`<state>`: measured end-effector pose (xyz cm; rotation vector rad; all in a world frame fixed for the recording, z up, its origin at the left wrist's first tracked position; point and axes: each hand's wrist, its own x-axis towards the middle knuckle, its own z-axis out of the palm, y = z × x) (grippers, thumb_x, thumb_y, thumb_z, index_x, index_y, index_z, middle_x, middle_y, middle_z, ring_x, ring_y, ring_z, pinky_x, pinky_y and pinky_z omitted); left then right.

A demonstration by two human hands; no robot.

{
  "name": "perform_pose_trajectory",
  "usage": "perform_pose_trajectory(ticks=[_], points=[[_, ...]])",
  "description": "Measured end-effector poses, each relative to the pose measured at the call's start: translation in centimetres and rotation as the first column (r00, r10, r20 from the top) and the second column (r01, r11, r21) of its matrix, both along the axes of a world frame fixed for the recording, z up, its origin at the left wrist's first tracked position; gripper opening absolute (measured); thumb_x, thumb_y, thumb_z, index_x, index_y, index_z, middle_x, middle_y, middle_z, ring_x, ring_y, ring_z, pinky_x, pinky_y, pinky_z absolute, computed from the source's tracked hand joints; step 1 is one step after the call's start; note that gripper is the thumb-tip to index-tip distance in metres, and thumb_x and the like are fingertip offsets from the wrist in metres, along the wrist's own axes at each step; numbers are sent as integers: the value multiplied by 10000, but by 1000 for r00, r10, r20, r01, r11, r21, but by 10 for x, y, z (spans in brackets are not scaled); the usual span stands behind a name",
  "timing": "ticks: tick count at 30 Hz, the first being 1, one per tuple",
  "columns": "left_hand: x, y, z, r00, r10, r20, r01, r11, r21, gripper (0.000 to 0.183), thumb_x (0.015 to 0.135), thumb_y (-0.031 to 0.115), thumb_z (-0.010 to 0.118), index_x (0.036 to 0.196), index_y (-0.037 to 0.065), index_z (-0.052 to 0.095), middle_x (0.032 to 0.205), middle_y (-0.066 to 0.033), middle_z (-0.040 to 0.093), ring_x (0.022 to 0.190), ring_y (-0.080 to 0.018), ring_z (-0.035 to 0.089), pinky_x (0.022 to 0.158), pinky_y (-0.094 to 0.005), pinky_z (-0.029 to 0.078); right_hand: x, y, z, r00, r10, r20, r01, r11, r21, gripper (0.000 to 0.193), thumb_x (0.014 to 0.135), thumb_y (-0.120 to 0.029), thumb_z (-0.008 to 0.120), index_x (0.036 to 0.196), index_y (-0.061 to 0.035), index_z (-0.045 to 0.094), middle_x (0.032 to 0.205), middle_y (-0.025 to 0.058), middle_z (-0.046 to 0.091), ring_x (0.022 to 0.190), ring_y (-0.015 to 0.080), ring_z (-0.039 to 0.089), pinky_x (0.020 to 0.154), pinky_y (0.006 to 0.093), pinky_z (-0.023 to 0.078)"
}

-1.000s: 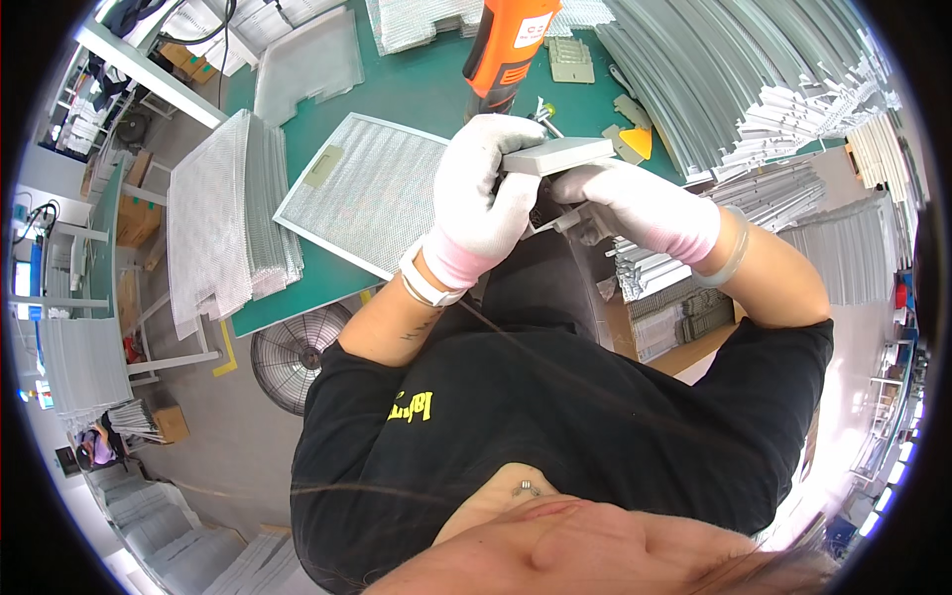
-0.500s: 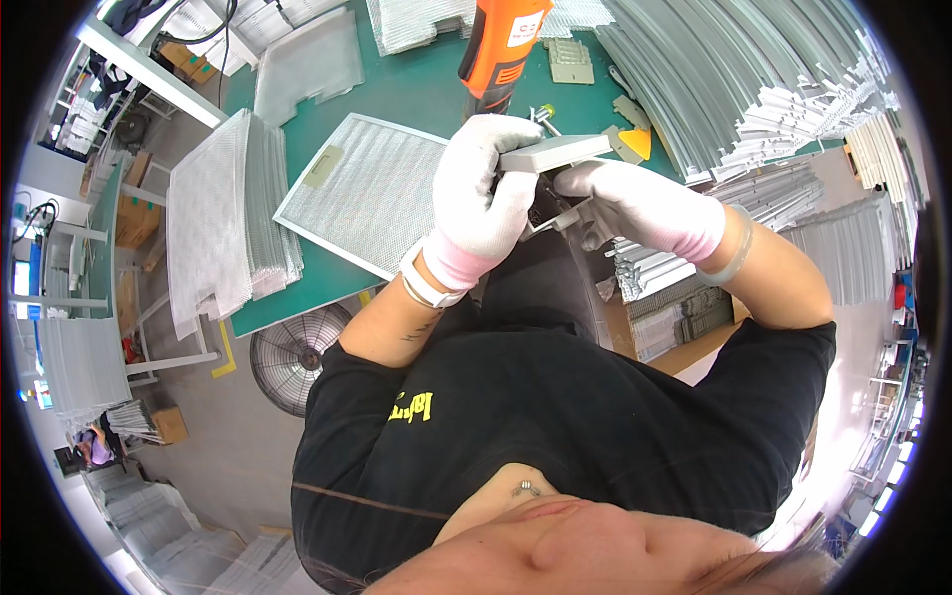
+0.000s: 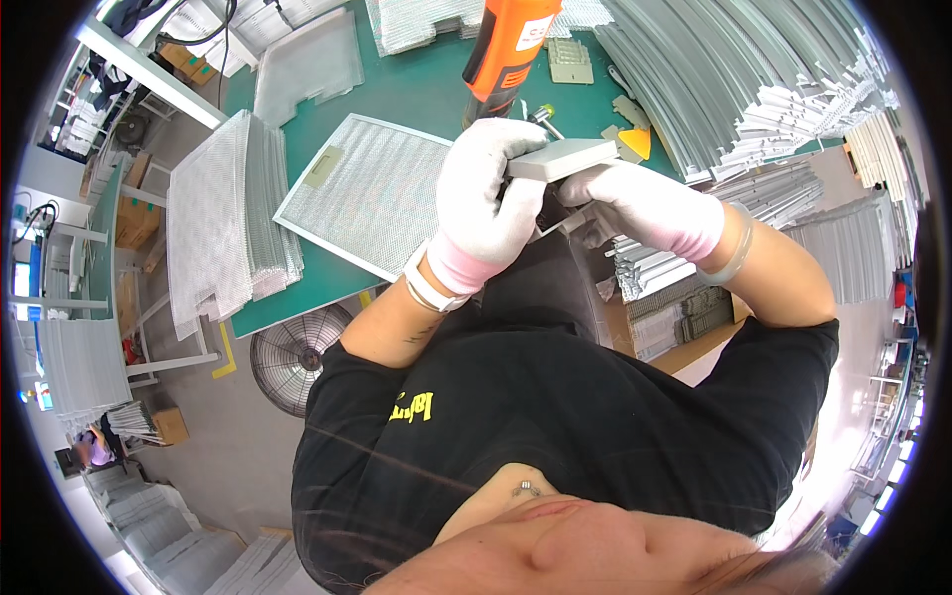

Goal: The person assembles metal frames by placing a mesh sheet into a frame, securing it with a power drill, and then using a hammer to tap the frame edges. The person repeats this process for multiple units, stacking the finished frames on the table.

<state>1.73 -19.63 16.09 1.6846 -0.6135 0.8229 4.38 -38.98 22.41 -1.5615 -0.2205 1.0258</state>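
My left hand (image 3: 491, 198), in a white glove with a pink cuff, grips a light grey flat rectangular piece (image 3: 567, 159) between thumb and fingers, above the table's near edge. My right hand (image 3: 650, 208), gloved alike, is closed just under the piece's right end. Its fingertips are partly hidden, so what they pinch does not show. Below them, a grey metal part (image 3: 592, 230) shows between the hands. An orange and black power tool (image 3: 511, 50) stands upright just beyond my left hand. A framed mesh panel (image 3: 367, 188) lies left of that hand.
The green table (image 3: 407, 84) carries a mesh sheet stack (image 3: 223, 218) at left and long grey metal strips (image 3: 704, 79) at right. A yellow piece (image 3: 636, 144) and beige plate (image 3: 570, 61) lie beyond my hands. A fan (image 3: 300, 359) stands below; a cardboard box (image 3: 694, 344) sits at right.
The grey piece has shifted slightly right and tilted, showing more of its top face. My left hand has moved slightly right with it. The orange tool has swayed slightly right.
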Motion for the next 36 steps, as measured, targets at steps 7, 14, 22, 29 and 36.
perform_pose_trajectory(ticks=[7,14,22,29,36], points=[[-2,0,3,1000,14,-18,-14,1000,1,179,849,39,631,1021,-8,646,965,-146,646,859,-302,647,795,-373,515,-6,8,14,994,8,108,3,995,-96,388,986,-429,543,1124,-77,629,886,11,604,741,107,558,666,254,476],[-3,-1,4,1000,26,9,-26,1000,15,190,830,29,631,1015,-6,646,959,-152,653,874,-321,648,807,-387,516,-1,4,5,994,42,96,-37,998,-48,364,992,-374,552,1202,-84,615,933,7,605,769,106,577,672,261,491],[-1,-1,3,999,40,21,-40,999,28,203,816,24,633,1015,-14,644,963,-159,651,887,-333,644,818,-393,515,6,7,2,1000,6,-25,-8,996,-91,296,984,-347,554,1068,-73,628,879,23,608,733,120,565,644,280,471],[-7,3,3,999,5,-51,-5,1000,-9,203,823,8,617,1023,-18,643,980,-160,643,873,-320,643,810,-382,514,4,-5,5,988,77,-131,-65,994,92,334,994,-350,540,1176,-75,593,990,39,635,836,130,581,739,288,494],[1,3,-1,985,-90,-147,71,989,-134,146,897,-1,576,1031,-16,632,968,-122,641,872,-214,638,792,-328,510,9,-8,1,990,133,-48,-126,984,126,468,989,-416,601,1300,-70,549,1127,46,638,964,117,588,855,306,498]])
